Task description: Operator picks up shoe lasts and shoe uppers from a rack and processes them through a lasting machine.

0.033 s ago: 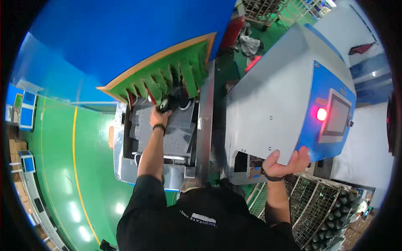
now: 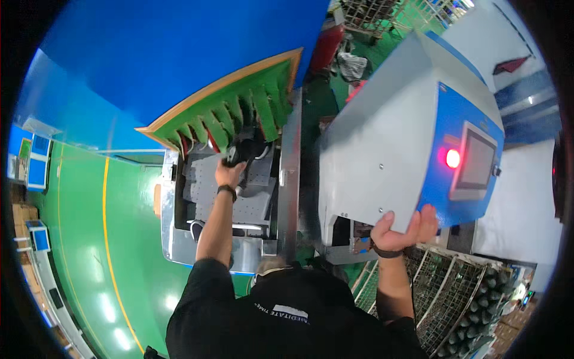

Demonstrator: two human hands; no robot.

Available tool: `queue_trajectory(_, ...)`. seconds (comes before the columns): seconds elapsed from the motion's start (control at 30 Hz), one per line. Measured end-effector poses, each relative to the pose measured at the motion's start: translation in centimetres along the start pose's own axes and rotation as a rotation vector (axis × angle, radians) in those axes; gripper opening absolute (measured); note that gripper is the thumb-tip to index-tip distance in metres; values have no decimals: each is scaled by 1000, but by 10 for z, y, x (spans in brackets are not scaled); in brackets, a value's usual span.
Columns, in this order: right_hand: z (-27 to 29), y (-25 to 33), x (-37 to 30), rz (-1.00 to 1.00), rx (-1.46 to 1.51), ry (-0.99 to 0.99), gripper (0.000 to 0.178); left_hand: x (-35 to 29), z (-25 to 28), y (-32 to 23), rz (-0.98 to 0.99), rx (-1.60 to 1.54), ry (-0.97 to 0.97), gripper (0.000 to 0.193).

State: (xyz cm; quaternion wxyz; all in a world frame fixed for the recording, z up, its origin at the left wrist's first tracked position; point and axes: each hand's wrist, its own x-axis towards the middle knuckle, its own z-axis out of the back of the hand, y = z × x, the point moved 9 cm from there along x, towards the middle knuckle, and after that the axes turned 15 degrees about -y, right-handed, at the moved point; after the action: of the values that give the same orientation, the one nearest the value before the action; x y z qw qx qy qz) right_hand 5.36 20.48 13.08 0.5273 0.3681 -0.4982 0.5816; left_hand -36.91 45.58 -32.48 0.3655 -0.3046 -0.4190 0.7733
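Observation:
My left hand point(image 2: 229, 173) is closed around a black shoe point(image 2: 241, 152), raised above a grey perforated conveyor plate point(image 2: 254, 206). Part of the shoe is hidden by my fingers. Just beyond it hang green curtain strips point(image 2: 224, 122) in a wood-edged opening. A second dark shoe with a white sole point(image 2: 261, 151) sits under the strips, partly covered. My right hand point(image 2: 402, 234) grips the lower corner of a grey and blue machine housing point(image 2: 382, 143), thumb on the grey side and fingers on the blue face. A white-edged shoe point(image 2: 196, 229) shows beside my left forearm.
A red lamp point(image 2: 452, 158) glows beside a screen point(image 2: 476, 161) on the housing. Metal framing point(image 2: 291, 179) runs between conveyor and machine. A wire rack point(image 2: 448, 281) with dark shoe-last shapes point(image 2: 478, 317) stands at lower right. Green floor point(image 2: 134, 239) lies to the left.
My left hand has drawn the black shoe slightly out from the curtain strips, toward me, so more of it shows. My right hand stays on the housing. The view has shifted a little.

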Motion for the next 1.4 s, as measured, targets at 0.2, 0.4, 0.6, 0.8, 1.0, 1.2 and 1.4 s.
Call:
queue_trajectory(0.2,53,1,-21,-384,372,186,85,-253,50,-186,354,-892,540,58)
queue_trajectory(0.4,50,41,-94,-1413,1469,717,124,-431,77,-245,353,-803,1141,88)
queue_trajectory(0.6,119,-7,-216,-2280,1422,1062,51,-492,59,-229,33,-91,1395,64)
queue_trajectory(0.8,195,-97,-303,-2672,1414,372,45,-596,26,-217,-52,-157,1539,19)
queue_trajectory(1.0,166,-194,-235,-1501,654,664,92,-600,1,-199,-73,175,1299,17)
queue_trajectory(1.2,97,-173,-205,-840,171,1022,97,-582,-49,-127,311,-43,1043,13)
queue_trajectory(1.4,46,-148,-223,-561,19,1066,89,-568,-69,-87,551,-153,995,8)
